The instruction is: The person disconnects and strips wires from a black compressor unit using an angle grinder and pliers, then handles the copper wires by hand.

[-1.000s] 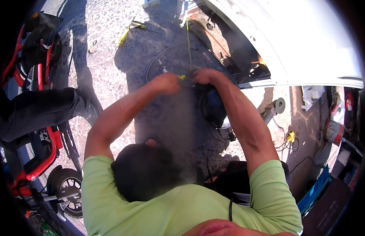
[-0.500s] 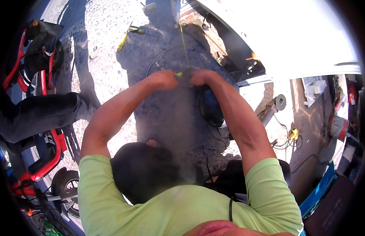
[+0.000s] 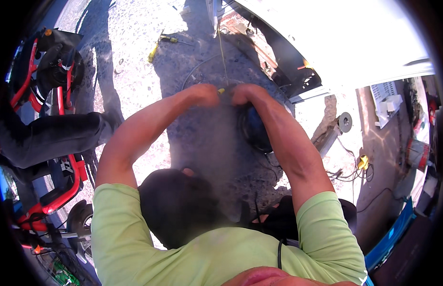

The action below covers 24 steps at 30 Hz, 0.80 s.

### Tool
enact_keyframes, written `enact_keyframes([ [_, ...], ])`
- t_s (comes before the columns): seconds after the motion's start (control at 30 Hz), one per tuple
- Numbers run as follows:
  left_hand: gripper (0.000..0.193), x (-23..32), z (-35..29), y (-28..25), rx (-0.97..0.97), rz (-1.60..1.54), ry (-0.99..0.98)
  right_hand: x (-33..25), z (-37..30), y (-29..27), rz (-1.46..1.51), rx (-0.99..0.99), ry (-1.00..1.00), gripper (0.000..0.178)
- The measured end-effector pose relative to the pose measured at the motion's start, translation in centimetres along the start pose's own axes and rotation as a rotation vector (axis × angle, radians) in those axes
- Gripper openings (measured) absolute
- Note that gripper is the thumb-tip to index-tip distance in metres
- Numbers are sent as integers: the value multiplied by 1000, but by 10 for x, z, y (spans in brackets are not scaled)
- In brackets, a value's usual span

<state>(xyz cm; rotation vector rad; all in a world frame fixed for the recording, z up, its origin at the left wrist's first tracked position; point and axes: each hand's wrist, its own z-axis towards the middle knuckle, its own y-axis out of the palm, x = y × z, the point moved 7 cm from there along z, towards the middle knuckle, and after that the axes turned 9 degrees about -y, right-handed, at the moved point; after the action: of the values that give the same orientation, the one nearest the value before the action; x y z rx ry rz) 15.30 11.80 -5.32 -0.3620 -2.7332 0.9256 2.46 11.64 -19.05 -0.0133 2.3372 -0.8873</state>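
Note:
My left hand (image 3: 205, 95) and my right hand (image 3: 244, 94) are close together over the shaded ground, both curled. A small yellow piece (image 3: 221, 90) shows beside the left hand's fingers. What either hand grips is blurred and partly hidden. From the far side a thin yellowish line (image 3: 222, 52) runs down to the spot between my hands. Greyish haze (image 3: 214, 126) hangs below them, over the ground. Under my right forearm sits a dark, glossy, rounded thing (image 3: 255, 128).
Yellow-handled screwdrivers (image 3: 170, 39) lie far left. A white panel (image 3: 374, 43) fills the far right. An angle grinder (image 3: 338, 127) and a corded yellow plug (image 3: 363, 162) lie at right. At left, a person's dark trouser leg (image 3: 64, 136) is beside a red-framed machine (image 3: 68, 186).
Both hands keep nearly the same place, close together. The view has shifted slightly, so the surroundings sit a little differently. Haze still hangs under the hands.

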Motion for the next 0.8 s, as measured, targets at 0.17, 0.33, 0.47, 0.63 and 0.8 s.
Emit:
enact_keyframes([
  [0.17, 35, -8, 5, 5, 192, -7, 165, 43, 26, 16, 301, 129, -25, 26],
  [0.33, 36, -18, 1, 24, 363, -65, 144, 66, 29, 25, 529, 231, -60, 24],
  [0.47, 36, -30, -13, 34, 393, -231, 124, 28, 12, 10, 376, 154, -39, 27],
  [0.63, 35, -40, -23, 63, 124, -726, 23, -20, -24, -19, 58, 65, 77, 49],
  [0.8, 28, -32, -8, 80, -51, -1064, 78, -2, -23, -21, 2, 195, 84, 35],
])
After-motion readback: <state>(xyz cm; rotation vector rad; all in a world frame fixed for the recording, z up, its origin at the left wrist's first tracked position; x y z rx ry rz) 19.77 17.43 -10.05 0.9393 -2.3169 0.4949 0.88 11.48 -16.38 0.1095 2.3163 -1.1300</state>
